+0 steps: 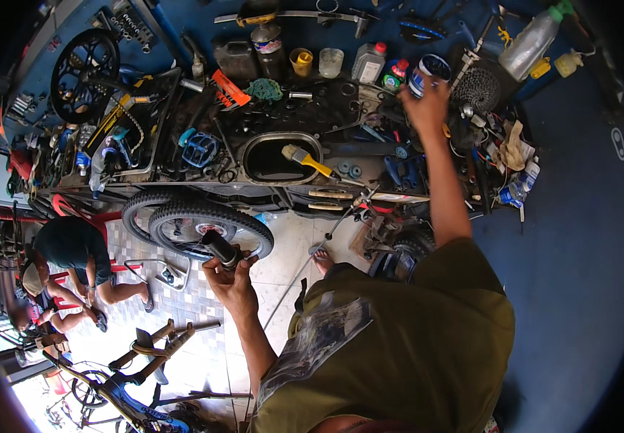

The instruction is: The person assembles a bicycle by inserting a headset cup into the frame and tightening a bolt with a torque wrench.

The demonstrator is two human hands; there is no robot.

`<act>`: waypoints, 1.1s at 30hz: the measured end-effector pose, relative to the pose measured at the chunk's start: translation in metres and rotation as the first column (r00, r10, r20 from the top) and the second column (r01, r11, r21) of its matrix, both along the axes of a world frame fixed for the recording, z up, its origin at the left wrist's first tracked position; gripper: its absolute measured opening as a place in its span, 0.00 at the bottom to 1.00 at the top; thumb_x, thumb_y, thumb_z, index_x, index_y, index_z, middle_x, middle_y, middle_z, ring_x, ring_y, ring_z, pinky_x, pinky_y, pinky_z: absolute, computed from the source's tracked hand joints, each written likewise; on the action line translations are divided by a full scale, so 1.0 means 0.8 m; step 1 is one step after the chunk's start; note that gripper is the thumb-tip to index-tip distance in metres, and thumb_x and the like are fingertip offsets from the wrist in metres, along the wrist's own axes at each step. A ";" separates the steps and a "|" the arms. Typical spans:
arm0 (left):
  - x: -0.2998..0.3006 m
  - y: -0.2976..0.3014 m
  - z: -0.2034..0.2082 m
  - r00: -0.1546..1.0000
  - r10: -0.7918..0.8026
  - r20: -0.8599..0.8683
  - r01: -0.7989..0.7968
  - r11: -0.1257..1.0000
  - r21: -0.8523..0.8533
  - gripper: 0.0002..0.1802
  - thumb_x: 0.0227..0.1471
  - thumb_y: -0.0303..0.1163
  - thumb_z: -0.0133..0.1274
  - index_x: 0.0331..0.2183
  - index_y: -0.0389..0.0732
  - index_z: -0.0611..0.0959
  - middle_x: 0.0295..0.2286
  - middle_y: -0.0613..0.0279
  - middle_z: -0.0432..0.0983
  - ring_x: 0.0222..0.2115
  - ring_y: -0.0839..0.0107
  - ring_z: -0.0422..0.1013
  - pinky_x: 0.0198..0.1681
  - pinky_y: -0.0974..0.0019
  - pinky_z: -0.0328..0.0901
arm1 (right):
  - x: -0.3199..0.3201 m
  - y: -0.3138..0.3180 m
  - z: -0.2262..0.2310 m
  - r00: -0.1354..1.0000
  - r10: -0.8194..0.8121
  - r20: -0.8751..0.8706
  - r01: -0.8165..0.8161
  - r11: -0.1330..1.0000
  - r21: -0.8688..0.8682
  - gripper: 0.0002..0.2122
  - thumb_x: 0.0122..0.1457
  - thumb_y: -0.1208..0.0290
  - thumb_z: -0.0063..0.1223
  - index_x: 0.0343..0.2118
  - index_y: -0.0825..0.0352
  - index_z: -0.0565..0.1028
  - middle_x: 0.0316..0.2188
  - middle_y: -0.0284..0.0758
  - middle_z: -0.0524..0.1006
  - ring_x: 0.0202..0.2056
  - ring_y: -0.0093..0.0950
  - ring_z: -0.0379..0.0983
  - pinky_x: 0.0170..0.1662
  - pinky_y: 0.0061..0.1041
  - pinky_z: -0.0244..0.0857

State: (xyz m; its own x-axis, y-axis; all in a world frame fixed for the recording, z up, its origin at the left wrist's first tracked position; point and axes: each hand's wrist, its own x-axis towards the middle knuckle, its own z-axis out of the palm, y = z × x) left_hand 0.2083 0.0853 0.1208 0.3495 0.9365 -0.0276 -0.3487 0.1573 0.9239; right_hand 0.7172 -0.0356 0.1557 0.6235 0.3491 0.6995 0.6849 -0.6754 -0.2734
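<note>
Cylinder [221,247], dark, pinched in fingers of the left hand [235,290]
Probably stiff, maybe slick, so grab its middle; right hand [427,110] at the tub [418,81], can't tell if gripping.

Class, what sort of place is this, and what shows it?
Probably a bicycle repair workshop: a blue bike frame, a knobbly-tyred wheel and a sprocket cassette are in view.

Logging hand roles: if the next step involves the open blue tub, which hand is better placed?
Probably the right hand: its fingers are at the blue tub, while the left hand is gripping a black cylindrical part, well away from the tub.
</note>
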 end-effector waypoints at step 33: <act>-0.097 -0.049 -0.003 0.992 0.009 -0.128 -0.031 0.984 -0.175 0.28 0.51 0.23 0.65 0.49 0.36 0.67 0.35 0.57 0.78 0.33 0.72 0.75 0.37 0.68 0.70 | 0.250 0.001 -0.036 0.836 -0.511 -0.200 0.435 0.839 -0.326 0.48 0.37 0.25 0.63 0.55 0.61 0.76 0.57 0.48 0.73 0.57 0.47 0.70 0.60 0.43 0.63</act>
State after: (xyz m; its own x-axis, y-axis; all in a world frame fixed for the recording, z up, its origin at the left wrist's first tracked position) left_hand 0.1308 0.0460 0.1181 0.3143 0.9198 -0.2351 -0.2361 0.3156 0.9191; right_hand 0.9169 -0.0349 0.1267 0.9069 0.1042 0.4082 0.1874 -0.9676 -0.1693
